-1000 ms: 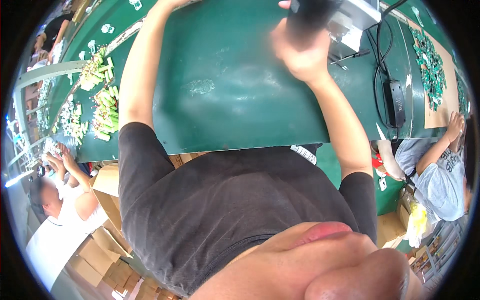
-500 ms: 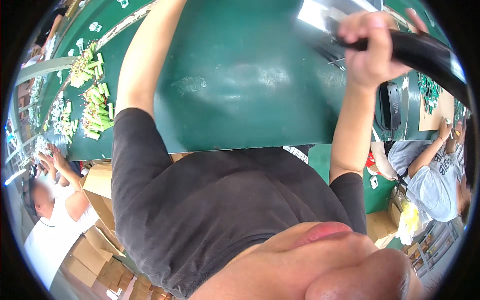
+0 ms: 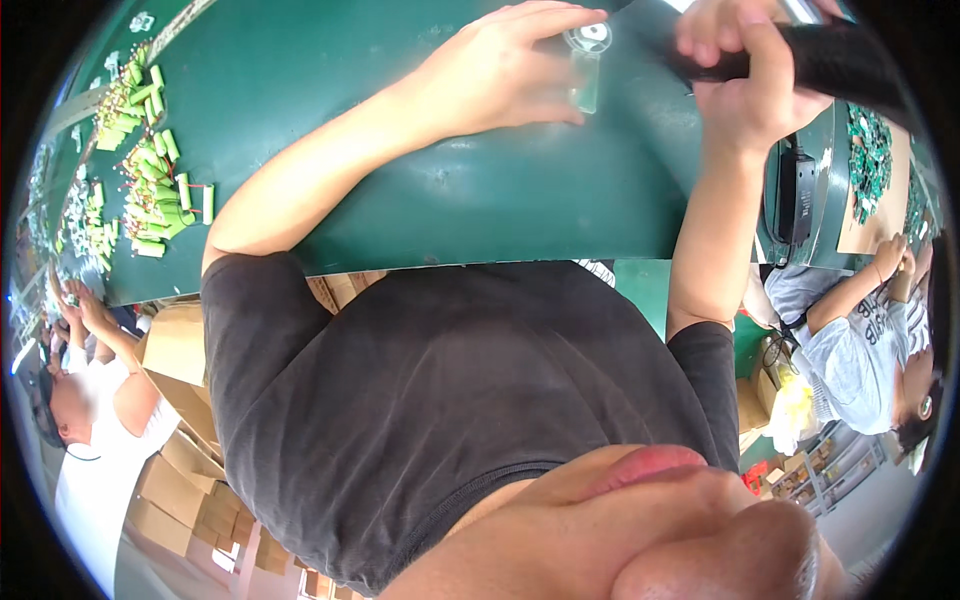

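Over the green tabletop [image 3: 480,200], my left hand [image 3: 500,75] spans a small clear plastic piece [image 3: 587,85] with a white round part at its far end. Index finger and thumb sit at the two ends of that piece, and blur softens the fingers. My right hand [image 3: 745,90] is wrapped round a thick black tube-like tool [image 3: 840,65] that runs off to the right. The tool's working end is blurred near the upper edge, so its exact kind does not show.
Green cylindrical cells with red wires [image 3: 155,200] lie in piles at the left. A black power box [image 3: 797,195] rests at the right, beside green circuit boards [image 3: 870,160] on cardboard. Co-workers sit on both sides, near cardboard boxes [image 3: 175,340].
My left hand has come back from beyond the far edge of view toward the middle, with the clear plastic piece now at its fingers. My right hand still grips the black tool, slightly farther up.
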Demonstrator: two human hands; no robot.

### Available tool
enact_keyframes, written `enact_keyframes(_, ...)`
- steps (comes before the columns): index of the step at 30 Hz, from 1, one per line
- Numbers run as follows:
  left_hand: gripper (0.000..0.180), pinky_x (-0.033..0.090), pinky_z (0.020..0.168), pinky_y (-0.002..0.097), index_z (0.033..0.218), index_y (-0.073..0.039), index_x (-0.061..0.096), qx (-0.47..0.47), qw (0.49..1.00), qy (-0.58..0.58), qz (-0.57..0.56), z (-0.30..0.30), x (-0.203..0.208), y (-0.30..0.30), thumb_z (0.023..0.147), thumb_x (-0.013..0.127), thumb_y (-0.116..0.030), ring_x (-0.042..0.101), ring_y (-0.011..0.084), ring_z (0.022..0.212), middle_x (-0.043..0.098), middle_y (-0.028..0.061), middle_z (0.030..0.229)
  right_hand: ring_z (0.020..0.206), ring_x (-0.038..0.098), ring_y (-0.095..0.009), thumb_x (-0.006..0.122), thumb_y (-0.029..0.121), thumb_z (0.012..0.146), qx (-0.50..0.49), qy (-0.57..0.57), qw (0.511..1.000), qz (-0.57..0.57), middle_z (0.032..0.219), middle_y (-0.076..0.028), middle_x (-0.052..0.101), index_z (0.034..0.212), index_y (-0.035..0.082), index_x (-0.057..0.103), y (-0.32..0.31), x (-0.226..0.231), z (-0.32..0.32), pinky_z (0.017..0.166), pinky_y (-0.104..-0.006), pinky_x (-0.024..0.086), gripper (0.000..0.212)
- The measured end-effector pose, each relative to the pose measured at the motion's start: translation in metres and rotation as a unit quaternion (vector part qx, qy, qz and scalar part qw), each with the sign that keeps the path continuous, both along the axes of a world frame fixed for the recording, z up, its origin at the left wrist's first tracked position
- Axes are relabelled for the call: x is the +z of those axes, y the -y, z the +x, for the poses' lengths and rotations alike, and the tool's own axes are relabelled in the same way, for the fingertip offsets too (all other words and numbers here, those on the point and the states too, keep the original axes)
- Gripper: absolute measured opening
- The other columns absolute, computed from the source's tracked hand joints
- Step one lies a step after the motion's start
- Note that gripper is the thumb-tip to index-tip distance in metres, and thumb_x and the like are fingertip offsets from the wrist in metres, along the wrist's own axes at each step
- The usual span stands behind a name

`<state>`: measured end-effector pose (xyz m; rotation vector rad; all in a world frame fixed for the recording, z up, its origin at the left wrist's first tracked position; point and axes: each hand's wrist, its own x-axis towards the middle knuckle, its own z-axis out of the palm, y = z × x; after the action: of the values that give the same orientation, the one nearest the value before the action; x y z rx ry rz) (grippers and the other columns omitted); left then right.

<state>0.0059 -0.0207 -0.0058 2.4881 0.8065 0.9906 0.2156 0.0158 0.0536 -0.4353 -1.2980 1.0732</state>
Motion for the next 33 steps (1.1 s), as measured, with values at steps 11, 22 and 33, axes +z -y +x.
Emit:
enact_keyframes(11,0.03,0.046,0.109,0.047,0.092,-0.001,0.076,-0.021,0.999,0.009,-0.026,-0.003,-0.006,-0.001,0.074,0.086,-0.022,0.055,0.0436,0.128,0.053,0.0288,0.14,0.047,0.048,-0.015,0.06,-0.003,0.094,0.023,-0.002,0.998,0.065,0.064,-0.004,0.05,0.142,0.005,0.029,0.003,-0.042,-0.025,0.049,-0.0283,0.044,0.058)
enact_keyframes(22,0.028,0.046,0.111,0.0459,0.09,-0.002,0.076,-0.023,1.0,-0.012,-0.013,0.0,-0.005,-0.002,0.075,0.085,-0.024,0.055,0.0429,0.128,0.052,0.0284,0.14,0.048,0.047,-0.014,0.062,-0.003,0.094,0.053,-0.003,0.995,0.089,0.065,-0.004,0.049,0.133,0.004,0.033,-0.003,-0.056,-0.025,0.049,-0.0272,0.042,0.05)
enact_keyframes(33,0.032,0.051,0.101,0.0449,0.098,-0.01,0.071,0.114,0.989,-0.097,0.002,-0.003,0.017,-0.015,0.077,0.087,-0.027,0.061,0.0335,0.122,0.06,0.0127,0.136,0.05,0.05,-0.014,0.056,-0.007,0.095,-0.039,-0.053,0.994,0.084,0.067,-0.005,0.052,0.138,0.003,0.033,0.004,-0.043,-0.022,0.051,-0.028,0.047,0.05)
